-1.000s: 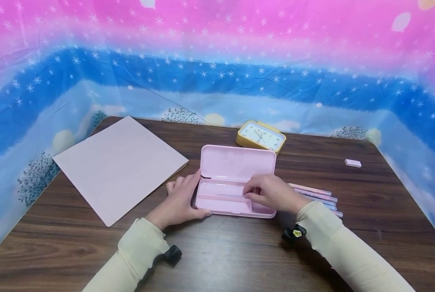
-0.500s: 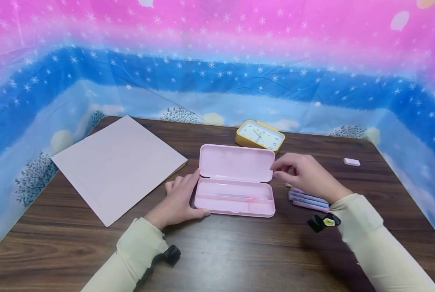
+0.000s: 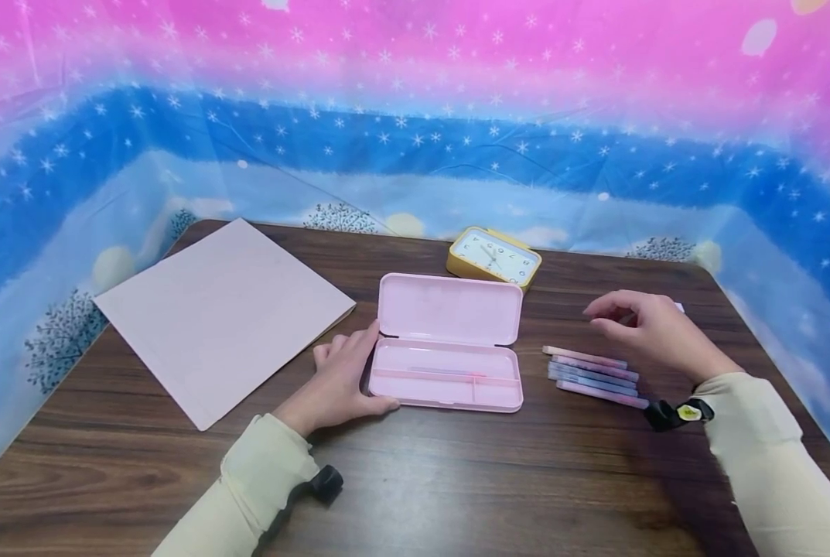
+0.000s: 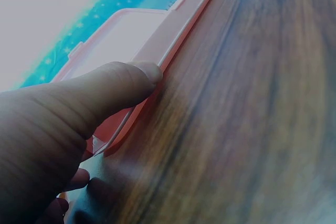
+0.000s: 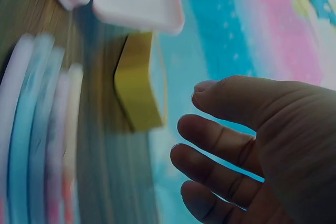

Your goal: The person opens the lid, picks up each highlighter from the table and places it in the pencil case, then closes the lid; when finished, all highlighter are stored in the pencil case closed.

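A pink pencil case stands with its lid up in the middle of the table. My left hand holds its left end, thumb on the front edge and index finger near the hinge. In the left wrist view, the thumb presses over the rim of the case. One slim pen with a pinkish end lies in the long back compartment. To the right, my right hand hovers past a row of several pastel pens, fingers loosely bent and holding nothing. It partly covers a small white eraser.
Behind the case sits a yellow alarm clock, close to the raised lid. A large pale pink square board or folder lies on the left of the wooden table. A printed snowflake cloth hangs around the table's far sides.
My right hand has left the inside of the case and travelled right, over the pens toward the eraser. The slim pen stays behind in the case. My left hand keeps its hold.
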`<state>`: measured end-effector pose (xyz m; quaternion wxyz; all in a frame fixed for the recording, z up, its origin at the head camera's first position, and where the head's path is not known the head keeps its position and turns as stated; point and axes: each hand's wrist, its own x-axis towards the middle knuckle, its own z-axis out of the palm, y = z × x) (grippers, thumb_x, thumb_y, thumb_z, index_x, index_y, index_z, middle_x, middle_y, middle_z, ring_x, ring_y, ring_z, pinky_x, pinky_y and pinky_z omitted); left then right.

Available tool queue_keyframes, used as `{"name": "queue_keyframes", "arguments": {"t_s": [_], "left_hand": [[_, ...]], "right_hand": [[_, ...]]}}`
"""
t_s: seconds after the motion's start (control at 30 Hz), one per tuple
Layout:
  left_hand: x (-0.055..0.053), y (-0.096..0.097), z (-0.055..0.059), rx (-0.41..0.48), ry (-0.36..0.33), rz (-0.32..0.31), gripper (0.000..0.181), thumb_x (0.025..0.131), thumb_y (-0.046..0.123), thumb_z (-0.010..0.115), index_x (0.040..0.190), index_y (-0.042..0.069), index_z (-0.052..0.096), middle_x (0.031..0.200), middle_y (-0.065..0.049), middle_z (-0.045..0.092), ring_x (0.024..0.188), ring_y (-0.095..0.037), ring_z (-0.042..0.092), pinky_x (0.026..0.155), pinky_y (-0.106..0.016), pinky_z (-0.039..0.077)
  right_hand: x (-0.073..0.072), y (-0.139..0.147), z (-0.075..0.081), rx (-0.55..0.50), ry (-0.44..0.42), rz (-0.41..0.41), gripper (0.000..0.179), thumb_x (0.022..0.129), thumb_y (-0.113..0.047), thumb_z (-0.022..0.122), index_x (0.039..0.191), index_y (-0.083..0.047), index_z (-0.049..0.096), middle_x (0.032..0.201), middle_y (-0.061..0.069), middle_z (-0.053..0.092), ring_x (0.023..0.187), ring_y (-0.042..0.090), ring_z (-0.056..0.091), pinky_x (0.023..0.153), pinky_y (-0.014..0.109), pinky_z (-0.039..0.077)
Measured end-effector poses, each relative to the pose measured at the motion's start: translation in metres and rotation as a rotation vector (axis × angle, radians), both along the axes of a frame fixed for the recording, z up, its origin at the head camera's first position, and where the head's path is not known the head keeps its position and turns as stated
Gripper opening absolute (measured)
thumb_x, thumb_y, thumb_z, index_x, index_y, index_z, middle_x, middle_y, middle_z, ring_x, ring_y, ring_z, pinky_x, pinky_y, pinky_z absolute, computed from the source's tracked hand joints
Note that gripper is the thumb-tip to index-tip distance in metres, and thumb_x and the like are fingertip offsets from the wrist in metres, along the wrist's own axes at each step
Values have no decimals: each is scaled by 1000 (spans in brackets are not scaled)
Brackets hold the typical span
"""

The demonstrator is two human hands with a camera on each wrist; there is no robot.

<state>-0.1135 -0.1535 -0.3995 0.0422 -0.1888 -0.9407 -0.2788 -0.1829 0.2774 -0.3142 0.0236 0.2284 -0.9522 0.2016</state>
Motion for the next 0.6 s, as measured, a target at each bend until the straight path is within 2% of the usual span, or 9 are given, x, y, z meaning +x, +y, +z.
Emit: {"name": "queue_keyframes", "arguments": {"t_s": [0.07,0.23,0.37,0.6], "left_hand": [[0,0,0,-1,0,0,113,71,47,83,155,0,24,143,-13,49,109,-27,42,86,-45,21],[-1,0,-1,-3,-1,-1,113,71,48,83,155,0,24,144,-13,49,110,-27,42,86,-45,22],[0,0,-1,-5,-2,-4,113,71,48,83,155,0,24,144,-13,49,111,-27,42,86,-45,22],[-1,0,0,-7,-7,0,113,71,47,83,155,1,23,145,-13,48,112,-27,42,87,-45,21]], "right_hand": [[-1,9,-5,9,-46,-32,17,95,-29,65,110,-22,71,103,0,71,86,12,63,74,27,52],[-8,32,-23,43,-136,-45,23,96,-28,65,111,-13,70,103,5,71,88,15,63,75,33,52],[-9,46,-41,48,-185,-55,19,94,-28,67,106,-14,72,101,3,72,86,13,62,74,30,51],[-8,50,-52,21,-188,-29,14,94,-29,67,102,-19,73,95,-2,71,79,7,59,69,26,48]]}}
